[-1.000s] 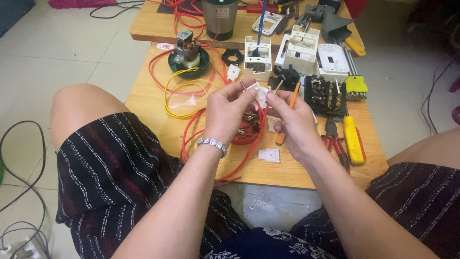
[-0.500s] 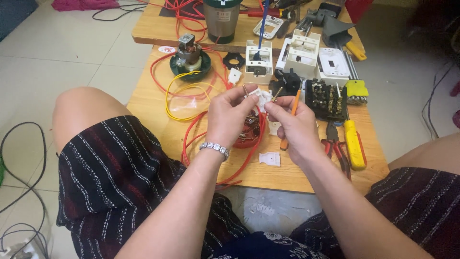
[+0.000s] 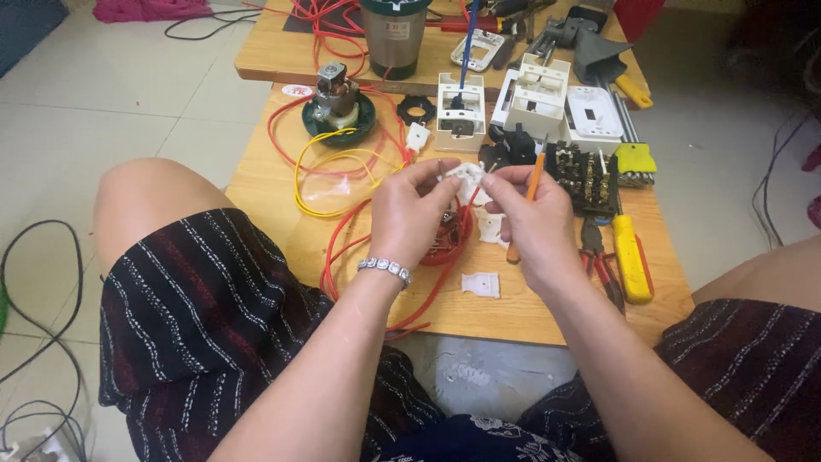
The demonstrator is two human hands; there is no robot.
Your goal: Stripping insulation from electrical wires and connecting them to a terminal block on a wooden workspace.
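Note:
My left hand (image 3: 412,210) pinches a small white plastic switch part (image 3: 467,176) above the low wooden table (image 3: 274,184). My right hand (image 3: 532,216) touches the same part with its fingertips and also holds an orange-handled screwdriver (image 3: 532,181), its shaft pointing up. Red wire (image 3: 359,239) loops under both hands. A small round red dish (image 3: 446,235) sits just below the left hand. Two loose white plastic pieces lie on the table, a white clip (image 3: 491,226) near the screwdriver and a white cover piece (image 3: 481,284) by the front edge.
A small motor on a green base (image 3: 339,104), yellow wire (image 3: 329,175), white switch housings (image 3: 539,101), a black terminal block (image 3: 587,174), red pliers (image 3: 595,253), a yellow-handled tool (image 3: 631,257) and a metal cup (image 3: 395,36) crowd the table. My knees flank it. Cables lie on the tiled floor at left.
Both hands stay together on the white part. The right hand has shifted its grip slightly, bringing the screwdriver more upright. Nothing was let go.

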